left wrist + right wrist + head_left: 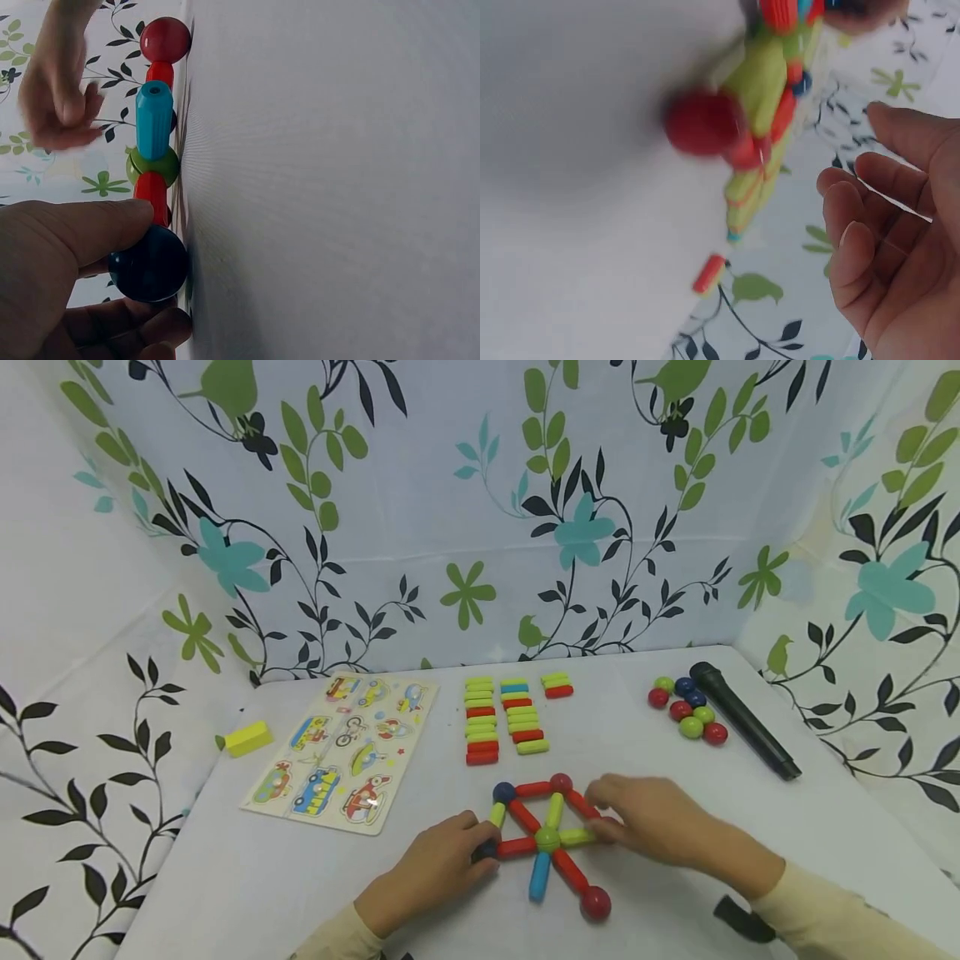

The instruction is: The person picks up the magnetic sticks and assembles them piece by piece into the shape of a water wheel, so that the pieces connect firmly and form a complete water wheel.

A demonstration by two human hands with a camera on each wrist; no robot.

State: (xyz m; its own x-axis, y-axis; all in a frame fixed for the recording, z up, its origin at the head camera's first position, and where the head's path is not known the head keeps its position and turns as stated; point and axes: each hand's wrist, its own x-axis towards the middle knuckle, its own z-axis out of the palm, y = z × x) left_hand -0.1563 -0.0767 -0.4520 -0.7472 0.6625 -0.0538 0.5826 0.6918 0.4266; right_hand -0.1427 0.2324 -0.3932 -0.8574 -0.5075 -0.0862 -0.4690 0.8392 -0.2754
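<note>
left hand [45, 277] pinches dark ball [148, 264] – wrist view only

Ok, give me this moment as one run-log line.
left hand: grips dark blue ball | right hand: empty, beside stick figure | spare sticks, spare balls: untouched

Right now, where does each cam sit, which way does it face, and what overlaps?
Head: above the table, looking forward and down at the stick-and-ball figure; left hand, right hand and both sleeves show.
Left wrist: low at table level, rolled sideways; thumb and fingers pinch the dark blue ball.
Right wrist: low, rolled, blurred; loosely curled fingers show.
Shared: the figure's green centre ball, head and left wrist.
</note>
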